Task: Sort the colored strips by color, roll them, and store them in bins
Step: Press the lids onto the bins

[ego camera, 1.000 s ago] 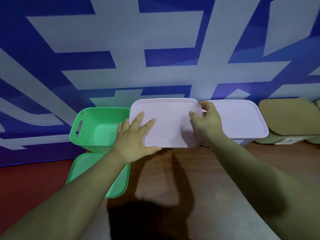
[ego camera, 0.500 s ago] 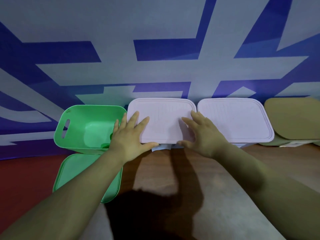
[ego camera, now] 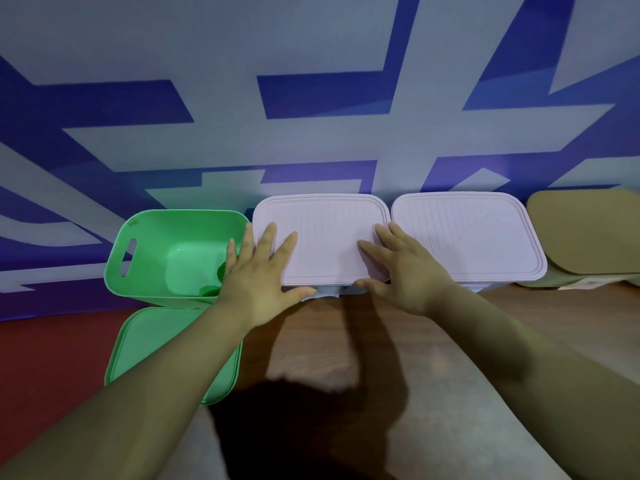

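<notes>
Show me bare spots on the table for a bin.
Bare wood lies between the left arm and right arm, before the left pink lid, and beyond the right arm, before the right pink lid and tan lid. Red surface left of the green lid is free. The back row, green bin to tan lid, is packed.

The green bin (ego camera: 173, 251) stood open at the left, holding what looked like a rolled green strip (ego camera: 222, 271), its green lid (ego camera: 156, 344) flat nearer. The middle pink bin (ego camera: 322, 237) and right pink bin (ego camera: 467, 237) sat lidded, side by side.

Green bin (ego camera: 173, 216) open above; pink lid (ego camera: 325, 237) blocks its neighbour.
</notes>
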`<state>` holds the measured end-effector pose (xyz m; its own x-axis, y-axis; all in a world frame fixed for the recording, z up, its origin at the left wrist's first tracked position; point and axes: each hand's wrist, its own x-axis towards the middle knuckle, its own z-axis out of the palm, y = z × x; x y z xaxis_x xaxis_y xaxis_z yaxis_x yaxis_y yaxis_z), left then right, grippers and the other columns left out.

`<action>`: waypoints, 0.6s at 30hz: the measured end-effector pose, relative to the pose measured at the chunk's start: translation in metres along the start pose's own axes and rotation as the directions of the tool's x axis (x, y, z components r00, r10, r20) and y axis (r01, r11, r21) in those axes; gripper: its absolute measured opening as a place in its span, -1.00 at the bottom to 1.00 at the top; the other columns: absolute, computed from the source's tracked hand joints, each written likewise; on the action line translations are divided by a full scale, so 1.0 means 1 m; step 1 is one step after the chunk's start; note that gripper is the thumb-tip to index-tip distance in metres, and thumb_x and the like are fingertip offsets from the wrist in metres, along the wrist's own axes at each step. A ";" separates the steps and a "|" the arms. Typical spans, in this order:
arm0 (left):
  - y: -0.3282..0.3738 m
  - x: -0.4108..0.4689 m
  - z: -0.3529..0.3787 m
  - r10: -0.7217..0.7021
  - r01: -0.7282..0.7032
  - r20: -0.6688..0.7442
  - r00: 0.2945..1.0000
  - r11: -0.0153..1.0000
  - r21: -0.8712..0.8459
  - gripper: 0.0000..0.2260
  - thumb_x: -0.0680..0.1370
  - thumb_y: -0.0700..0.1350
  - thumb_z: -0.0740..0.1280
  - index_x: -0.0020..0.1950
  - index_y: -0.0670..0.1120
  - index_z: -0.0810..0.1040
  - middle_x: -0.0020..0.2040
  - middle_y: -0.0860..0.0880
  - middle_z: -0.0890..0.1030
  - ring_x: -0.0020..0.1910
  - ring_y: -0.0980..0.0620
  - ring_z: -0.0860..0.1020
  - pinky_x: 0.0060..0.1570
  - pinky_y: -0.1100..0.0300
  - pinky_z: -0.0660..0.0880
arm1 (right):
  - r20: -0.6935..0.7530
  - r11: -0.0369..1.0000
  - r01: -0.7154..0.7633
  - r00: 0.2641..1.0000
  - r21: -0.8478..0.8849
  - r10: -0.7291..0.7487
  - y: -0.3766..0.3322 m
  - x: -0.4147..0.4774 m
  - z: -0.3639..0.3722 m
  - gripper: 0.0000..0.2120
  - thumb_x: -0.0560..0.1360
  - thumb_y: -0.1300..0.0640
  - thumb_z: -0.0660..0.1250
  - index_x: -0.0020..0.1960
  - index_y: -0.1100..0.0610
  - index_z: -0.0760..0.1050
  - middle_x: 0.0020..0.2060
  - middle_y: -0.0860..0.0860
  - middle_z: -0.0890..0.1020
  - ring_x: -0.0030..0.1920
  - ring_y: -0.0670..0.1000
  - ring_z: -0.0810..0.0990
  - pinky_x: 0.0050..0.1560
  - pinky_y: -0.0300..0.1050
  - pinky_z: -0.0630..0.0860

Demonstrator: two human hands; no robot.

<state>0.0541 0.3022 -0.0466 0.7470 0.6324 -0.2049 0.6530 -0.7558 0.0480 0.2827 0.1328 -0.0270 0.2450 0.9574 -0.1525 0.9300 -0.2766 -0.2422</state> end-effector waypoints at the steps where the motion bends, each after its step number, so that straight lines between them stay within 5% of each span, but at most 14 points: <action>1: -0.001 -0.001 0.001 0.009 -0.009 -0.008 1.000 1.000 0.012 -0.09 0.34 0.60 -0.14 0.60 0.21 -0.19 0.64 -0.04 -0.15 0.59 -0.25 -0.24 0.51 -0.27 -0.15 | 0.001 1.000 0.007 1.000 -0.004 -0.007 0.000 -0.001 0.001 -0.30 0.46 -0.34 0.27 0.48 0.00 0.32 0.51 0.12 0.26 0.53 0.21 0.15 0.47 0.09 0.21; 6: -0.001 -0.002 0.001 0.012 -0.012 0.009 1.000 1.000 0.023 -0.10 0.35 0.60 -0.16 0.59 0.21 -0.22 0.64 -0.04 -0.18 0.58 -0.25 -0.25 0.50 -0.28 -0.12 | 0.032 0.998 -0.006 0.999 -0.062 0.008 0.000 -0.002 0.005 -0.28 0.48 -0.42 0.04 0.54 -0.10 0.20 0.57 0.07 0.14 0.57 0.15 0.04 0.53 0.10 0.11; 18: 0.001 0.001 -0.006 -0.021 0.022 0.091 0.996 1.000 -0.005 -0.29 0.50 0.48 -0.19 0.58 0.23 -0.25 0.63 0.00 -0.24 0.58 -0.20 -0.29 0.53 -0.25 -0.10 | 0.101 0.993 0.005 0.995 -0.115 0.007 -0.006 -0.002 0.000 -0.36 0.58 -0.32 0.05 0.58 -0.09 0.07 0.59 0.04 0.03 0.58 0.11 -0.05 0.53 0.10 0.00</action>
<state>0.0560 0.3027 -0.0412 0.7184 0.6303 -0.2944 0.6698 -0.7410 0.0479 0.2768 0.1320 -0.0255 0.2225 0.9424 -0.2497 0.9565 -0.2606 -0.1313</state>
